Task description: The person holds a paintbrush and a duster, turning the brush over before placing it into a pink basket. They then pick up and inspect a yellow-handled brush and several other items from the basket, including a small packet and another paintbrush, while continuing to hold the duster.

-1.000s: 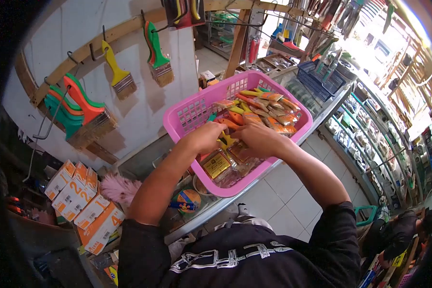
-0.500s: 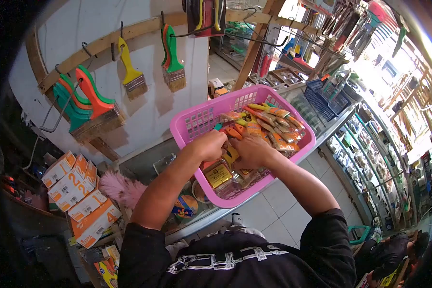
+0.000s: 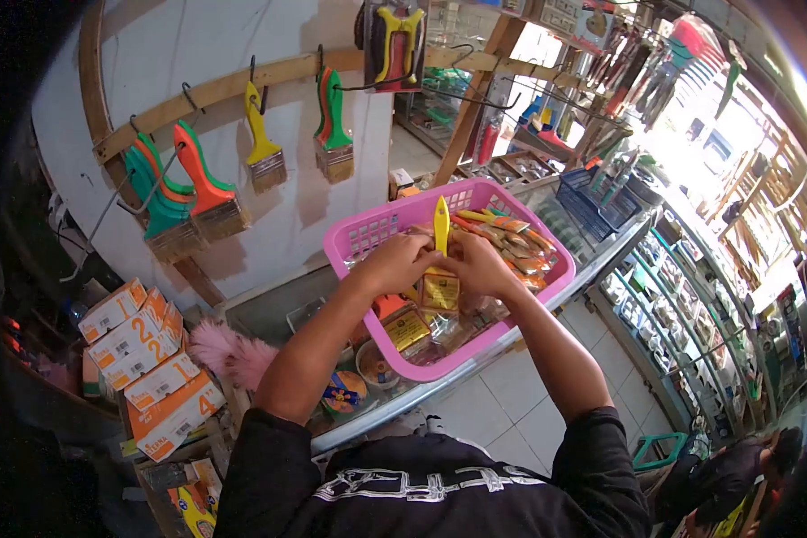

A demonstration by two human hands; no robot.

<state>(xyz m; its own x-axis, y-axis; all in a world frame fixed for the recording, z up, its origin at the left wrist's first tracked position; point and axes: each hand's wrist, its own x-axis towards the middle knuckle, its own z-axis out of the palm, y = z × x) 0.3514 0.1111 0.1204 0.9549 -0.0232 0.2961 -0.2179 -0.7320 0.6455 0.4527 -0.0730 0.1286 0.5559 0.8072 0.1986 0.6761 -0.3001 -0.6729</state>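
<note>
A paintbrush (image 3: 441, 226) with a yellow handle stands roughly upright over the pink basket (image 3: 473, 360), its handle tip pointing away from me. My left hand (image 3: 403, 264) grips it from the left, fingers closed near the base of the handle. From the other side my right hand (image 3: 475, 265) is closed on the same brush. Below the fingers shows its gold-labelled lower part. Several wrapped paintbrushes (image 3: 516, 242) with orange and yellow handles fill the basket's right side. Another gold-labelled pack (image 3: 405, 332) lies near its front left. My fingertips are partly hidden.
The basket rests on a glass counter (image 3: 377, 408). Large paintbrushes (image 3: 208, 193) hang from hooks on a wooden rail at left. Orange-white boxes (image 3: 166, 377) and a pink feather duster (image 3: 233, 350) are at lower left. A blue basket (image 3: 601, 204) stands beyond; another person (image 3: 726, 484) is at lower right.
Both hands have come up from among the packs in the basket and now hold a yellow-handled paintbrush between them. The view has shifted slightly.
</note>
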